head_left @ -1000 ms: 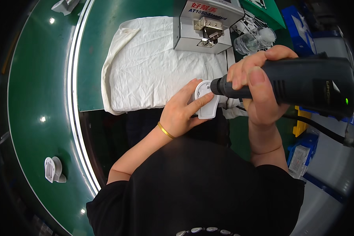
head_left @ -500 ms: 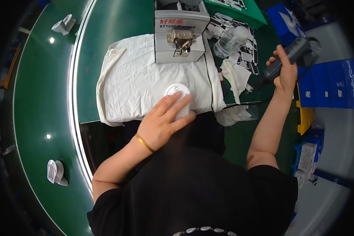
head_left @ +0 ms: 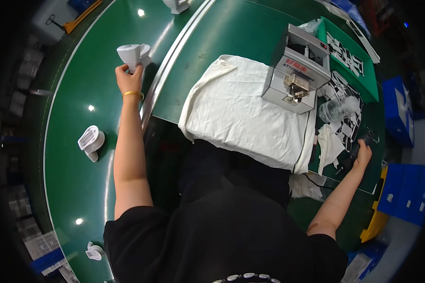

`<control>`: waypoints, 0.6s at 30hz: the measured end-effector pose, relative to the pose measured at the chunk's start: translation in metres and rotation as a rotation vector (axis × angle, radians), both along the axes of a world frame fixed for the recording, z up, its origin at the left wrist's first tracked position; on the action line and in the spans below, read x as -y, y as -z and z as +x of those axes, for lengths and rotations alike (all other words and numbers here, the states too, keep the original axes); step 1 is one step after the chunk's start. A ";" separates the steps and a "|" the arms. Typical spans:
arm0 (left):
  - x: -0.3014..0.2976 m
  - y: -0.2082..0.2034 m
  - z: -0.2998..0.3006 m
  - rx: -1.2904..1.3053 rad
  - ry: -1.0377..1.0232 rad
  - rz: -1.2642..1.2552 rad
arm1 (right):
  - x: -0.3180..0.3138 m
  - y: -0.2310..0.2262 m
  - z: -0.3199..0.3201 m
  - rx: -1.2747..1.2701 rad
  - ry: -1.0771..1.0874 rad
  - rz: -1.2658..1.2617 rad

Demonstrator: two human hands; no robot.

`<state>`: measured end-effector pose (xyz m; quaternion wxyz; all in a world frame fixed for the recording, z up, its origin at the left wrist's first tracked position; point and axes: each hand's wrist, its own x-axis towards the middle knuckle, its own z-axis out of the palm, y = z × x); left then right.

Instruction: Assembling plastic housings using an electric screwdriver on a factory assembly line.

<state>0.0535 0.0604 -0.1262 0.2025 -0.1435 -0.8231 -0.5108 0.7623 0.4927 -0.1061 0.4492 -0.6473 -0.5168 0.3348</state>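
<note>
My left hand point(head_left: 129, 83), with a gold bangle at its wrist, is stretched out over the green conveyor belt point(head_left: 75, 160). Thumb and fingers are closed on a white plastic part point(head_left: 129, 53) with a rounded, handle-like shape. At the right end of the bench, my right hand point(head_left: 362, 154) grips a dark electric screwdriver point(head_left: 348, 162), low beside a crumpled white cloth point(head_left: 330, 147). A white padded cloth point(head_left: 243, 104) covers the bench between my arms. On it stands a grey screw feeder point(head_left: 295, 78).
More white parts point(head_left: 91, 140) sit along the belt. A green tray point(head_left: 369, 78) holds black-and-white pieces; similar pieces lie beside a clear plastic jar point(head_left: 333, 109). Blue bins point(head_left: 406, 193) stand at the right. A black cable point(head_left: 316, 182) hangs over the bench's front edge.
My left hand has gone from the white part on the cloth to the belt, where it holds a white part. My right hand has lowered the screwdriver. The view has swung left.
</note>
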 end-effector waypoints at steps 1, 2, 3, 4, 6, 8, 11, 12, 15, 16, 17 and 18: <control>0.008 0.012 -0.016 0.045 -0.040 -0.069 | -0.002 0.001 -0.002 0.021 -0.003 -0.005; 0.016 0.019 -0.025 0.092 -0.080 -0.138 | -0.005 0.000 -0.003 0.036 -0.033 0.007; 0.024 0.026 -0.033 0.156 -0.073 -0.174 | -0.007 -0.001 -0.004 0.039 -0.044 0.039; 0.029 0.031 -0.037 0.223 -0.057 -0.209 | -0.008 0.000 -0.002 0.045 -0.045 0.070; 0.018 0.022 -0.027 0.152 -0.042 -0.361 | -0.005 0.005 0.026 0.100 0.059 0.096; 0.020 -0.014 0.009 0.086 0.054 -0.574 | 0.014 -0.008 0.055 -0.006 -0.130 0.072; 0.115 -0.072 0.045 -0.168 0.078 -0.819 | 0.035 -0.021 0.014 0.141 -0.003 0.233; 0.176 -0.080 0.027 0.037 0.067 -0.876 | 0.046 -0.032 -0.015 0.125 -0.017 0.226; 0.307 -0.045 -0.019 0.561 0.162 -0.776 | 0.071 -0.055 -0.039 0.305 -0.093 0.292; 0.310 -0.033 -0.015 0.453 0.200 -0.824 | 0.076 -0.061 -0.039 0.384 -0.169 0.282; 0.319 -0.020 -0.014 0.223 0.230 -0.901 | 0.076 -0.062 -0.038 0.607 -0.192 0.202; 0.310 -0.022 -0.010 0.215 0.254 -0.901 | 0.086 -0.070 -0.052 0.782 -0.183 0.169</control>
